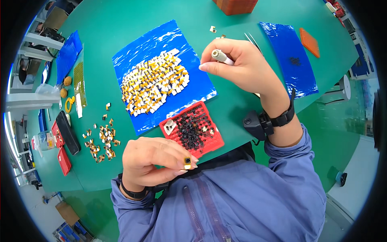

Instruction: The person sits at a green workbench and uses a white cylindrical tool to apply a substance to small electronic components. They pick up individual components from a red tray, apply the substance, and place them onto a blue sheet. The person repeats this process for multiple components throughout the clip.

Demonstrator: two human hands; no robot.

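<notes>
My left hand (151,161) pinches a small gold-and-white flex part with a black square component (187,160) on it, just over the near edge of a red tray (217,144). Many small black components (189,131) and a few pale pieces lie in that tray. My right hand (238,64) is raised above the table with its fingers closed round a white pen-like tool (221,56). Beyond the tray, a blue sheet (141,46) carries a dense spread of white-and-gold flex parts (153,82). Thin metal tips, like tweezers (252,40), show behind the right hand; where they rest is hidden.
Loose gold-and-white parts (107,137) lie on the green table left of the tray. Farther left are a black case (67,133), yellow scissors (69,104) and red trays (63,161). At right lie another blue sheet (282,40) and an orange slab (309,43); a brown-orange box (236,6) stands far back.
</notes>
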